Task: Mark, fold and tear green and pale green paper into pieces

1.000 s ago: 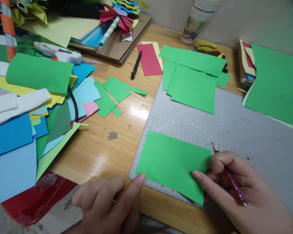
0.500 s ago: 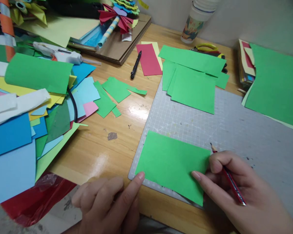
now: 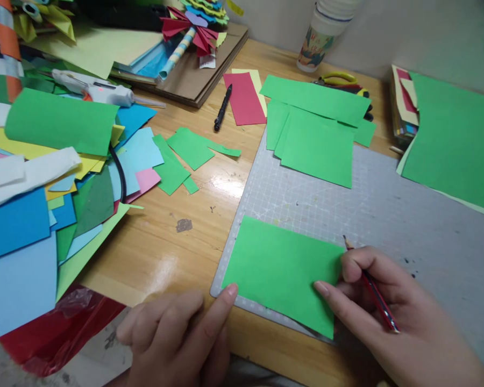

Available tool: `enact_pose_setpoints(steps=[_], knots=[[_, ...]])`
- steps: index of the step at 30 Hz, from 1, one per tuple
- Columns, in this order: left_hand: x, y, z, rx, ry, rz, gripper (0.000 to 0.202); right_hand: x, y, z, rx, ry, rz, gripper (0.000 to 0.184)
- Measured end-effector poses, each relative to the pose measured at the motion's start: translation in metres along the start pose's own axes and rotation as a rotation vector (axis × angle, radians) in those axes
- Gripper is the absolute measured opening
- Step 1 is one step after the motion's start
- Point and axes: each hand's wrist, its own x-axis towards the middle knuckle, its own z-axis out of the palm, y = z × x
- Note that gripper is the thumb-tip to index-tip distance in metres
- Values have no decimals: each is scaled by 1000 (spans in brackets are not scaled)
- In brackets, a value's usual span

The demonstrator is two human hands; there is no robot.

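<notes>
A green paper rectangle (image 3: pixel 282 271) lies on the lower left part of the grey cutting mat (image 3: pixel 306 209), its right end slightly bowed. With the index finger stretched out, my left hand (image 3: pixel 181 328) touches the paper's near left corner; its other fingers are loosely curled and hold nothing visible. My right hand (image 3: pixel 391 306) is closed around a red and black pencil (image 3: pixel 377 298), whose dark tip points away from me. The right thumb rests on the paper near its right end, and the curled fingers behind it are partly hidden.
More green sheets (image 3: pixel 317 145) lie across the mat's far edge, beside yellow-handled pliers (image 3: pixel 339 79). At left are piled coloured papers (image 3: pixel 20 220) and a glue gun (image 3: pixel 92 87). A black pen (image 3: pixel 223 107), a cup (image 3: pixel 317 43) and a paper stack (image 3: pixel 405 102) stand or lie farther back.
The whole view has shifted very slightly. Both hands, the pencil and the green paper keep their places relative to one another.
</notes>
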Motion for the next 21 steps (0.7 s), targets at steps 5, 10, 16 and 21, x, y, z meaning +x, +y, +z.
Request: enact_pose_setpoints(steps=[5, 10, 16, 21], knots=[[15, -5, -8, 17, -116, 156, 33, 1, -1, 0, 39, -7, 22, 28], [39, -6, -12, -83, -162, 158, 19, 0, -2, 0, 61, -31, 35, 26], [51, -11, -14, -107, -193, 256, 15, 1, -1, -1, -199, 50, -159, 21], [51, -3, -10, -187, -183, 114, 15, 3, 1, 0, -387, 78, -298, 20]])
